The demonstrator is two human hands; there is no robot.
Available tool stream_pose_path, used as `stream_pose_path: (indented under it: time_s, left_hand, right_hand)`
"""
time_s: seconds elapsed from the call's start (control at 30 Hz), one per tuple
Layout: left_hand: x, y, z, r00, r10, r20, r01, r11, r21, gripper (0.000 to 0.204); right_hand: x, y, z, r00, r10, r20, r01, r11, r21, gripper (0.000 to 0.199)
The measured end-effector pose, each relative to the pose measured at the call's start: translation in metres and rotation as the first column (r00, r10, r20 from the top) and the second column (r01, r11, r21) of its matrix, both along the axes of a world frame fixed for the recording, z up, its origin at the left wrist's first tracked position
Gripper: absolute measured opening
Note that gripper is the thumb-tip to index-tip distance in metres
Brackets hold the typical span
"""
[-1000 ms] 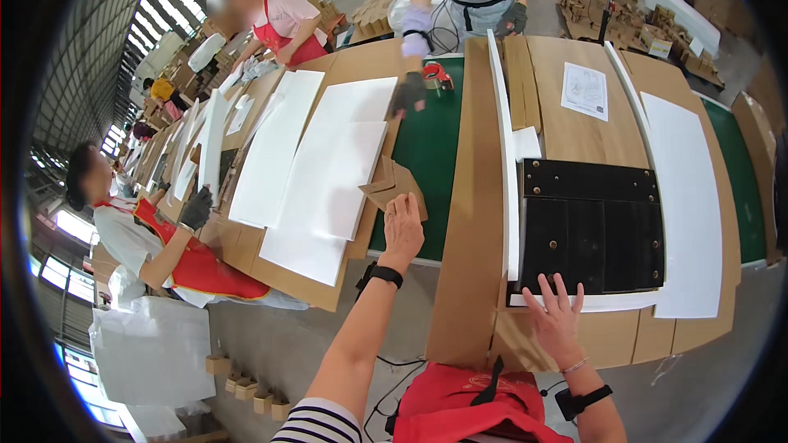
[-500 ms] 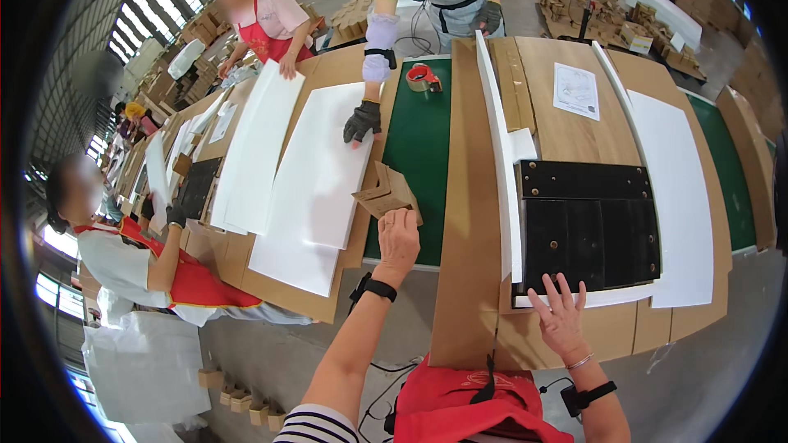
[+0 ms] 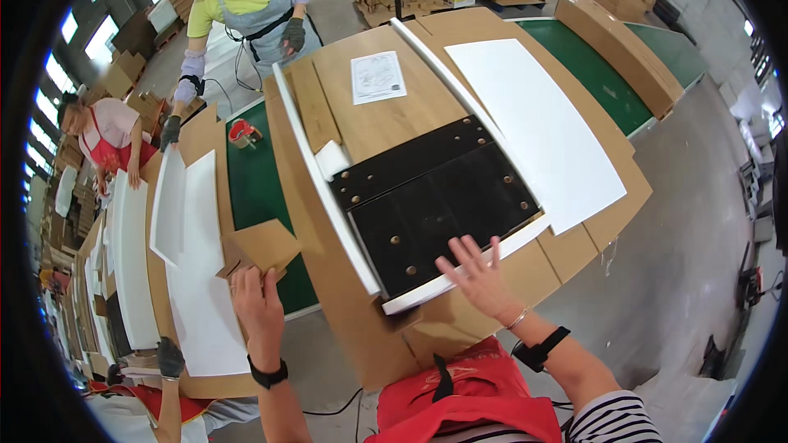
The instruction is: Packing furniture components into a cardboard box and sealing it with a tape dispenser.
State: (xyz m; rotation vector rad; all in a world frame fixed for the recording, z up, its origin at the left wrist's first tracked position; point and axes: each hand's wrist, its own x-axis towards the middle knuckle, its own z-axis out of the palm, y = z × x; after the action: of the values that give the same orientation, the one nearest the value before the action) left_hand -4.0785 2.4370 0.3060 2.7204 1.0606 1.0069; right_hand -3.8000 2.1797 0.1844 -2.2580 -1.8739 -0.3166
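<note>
My left hand (image 3: 260, 312) pinches a folded brown cardboard piece (image 3: 267, 248) above the strip of green surface (image 3: 246, 179). To the right, my right hand (image 3: 480, 283) has its fingers spread over the near white strip (image 3: 521, 236), beside a black panel (image 3: 443, 197) with brass-coloured round fittings. Whether the palm presses on the strip, I cannot tell. Long white strips (image 3: 328, 189) edge the panel's left and right sides. A wood-grain board (image 3: 361, 45) lies beyond it, with a printed sheet (image 3: 377, 78) on top. All this sits on flattened cardboard (image 3: 328, 279).
A tape dispenser (image 3: 244, 133) stands on the green surface. A wide white board (image 3: 538, 127) lies at the right. Across on the left, a co-worker's gloved hand (image 3: 170, 131) holds up a white board (image 3: 170, 205). Another gloved hand (image 3: 170, 357) is at the lower left.
The view has swung to the right, so the scene sits further left and tilted. My left hand still holds the cardboard piece. The far co-worker has raised a white board on edge.
</note>
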Motion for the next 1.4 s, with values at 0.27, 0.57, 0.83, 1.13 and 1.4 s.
stream_pose_path:
  time_s: [0.27,0.57,0.83,1.13,1.4]
  left_hand:
    - [0.194,-0.174,0.051,0.801,-0.508,0.317,0.583,0.783,-0.217,0.022]
    - [0.398,-0.256,-0.049,0.727,-0.686,0.041,0.681,0.712,-0.172,0.014]
    - [0.399,-0.253,-0.108,0.851,-0.516,-0.100,0.513,0.857,-0.056,0.011]
    - [0.214,-0.250,-0.052,0.991,0.048,-0.127,-0.081,0.959,-0.271,0.037]
    - [0.020,-0.344,-0.194,0.689,0.655,-0.310,-0.622,0.315,-0.717,0.049]
  right_hand:
    - [0.159,-0.094,-0.015,0.846,-0.439,-0.301,0.467,0.884,0.025,0.091]
    - [0.229,-0.129,-0.083,0.502,-0.344,-0.794,0.473,0.877,-0.081,0.071]
    - [0.234,-0.125,-0.045,-0.360,-0.113,-0.926,0.506,0.810,-0.296,0.055]
    - [0.219,-0.080,-0.025,-0.164,-0.272,-0.948,0.388,0.866,-0.316,0.064]
    - [0.206,-0.072,-0.015,-0.134,-0.274,-0.952,0.377,0.874,-0.305,0.058]
